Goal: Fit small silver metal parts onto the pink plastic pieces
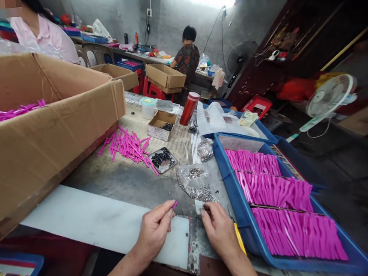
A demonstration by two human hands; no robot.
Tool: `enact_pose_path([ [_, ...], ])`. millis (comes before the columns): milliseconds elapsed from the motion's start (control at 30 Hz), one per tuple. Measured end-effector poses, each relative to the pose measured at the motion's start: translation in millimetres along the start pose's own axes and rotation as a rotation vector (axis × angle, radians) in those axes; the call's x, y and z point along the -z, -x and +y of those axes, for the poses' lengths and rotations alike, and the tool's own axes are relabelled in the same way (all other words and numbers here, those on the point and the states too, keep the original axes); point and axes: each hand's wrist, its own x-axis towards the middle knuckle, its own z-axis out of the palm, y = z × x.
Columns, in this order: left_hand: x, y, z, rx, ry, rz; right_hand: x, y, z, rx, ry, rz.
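My left hand [158, 228] is pinched over the right end of a white board [113, 217]. Between thumb and forefinger the tip of a magenta plastic strip [175, 205] sticks out, with a tiny dark or metal spot on it; the rest is hidden in my fingers. My right hand [219, 227] is closed, fingers curled, low over the table beside a small white piece [199, 206]. What it holds, if anything, I cannot make out. Just beyond it lies a clear plastic bag [187, 172] with many small silver metal parts [201, 192].
A blue crate [238, 206] holds rows of magenta strips [295, 227] at right, a yellow-handled tool [239, 238] beside it. Loose magenta strips [128, 146], a tray of black parts [163, 159], a red flask [189, 108] and a big carton [56, 153] stand beyond. Two people sit behind.
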Motion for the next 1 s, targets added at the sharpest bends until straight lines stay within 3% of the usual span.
enact_pose_path([
  [133, 3.8, -2.6, -3.4, 0.057, -0.08, 0.031, 1.6, 17.2, 17.8, -0.022, 0.276, -0.088],
  [333, 1.7, -4.7, -3.3, 0.159, 0.047, 0.026, -2.3, 23.7, 25.9, 0.022, 0.355, -0.125],
  [500, 2.3, -4.9, 0.0, 0.219, 0.114, 0.063, 3.9, 14.5, 11.7, -0.036, 0.133, -0.117],
  [733, 1.9, -5.1, 5.6, 0.241, 0.066, 0.074, 2.9, 6.5, -32.9, -0.057, -0.287, -0.194],
  [1000, 3.3, -6.5, 4.8, 0.224, 0.017, 0.031, -4.6, -0.3, -50.7, 0.07, -0.28, -0.209],
])
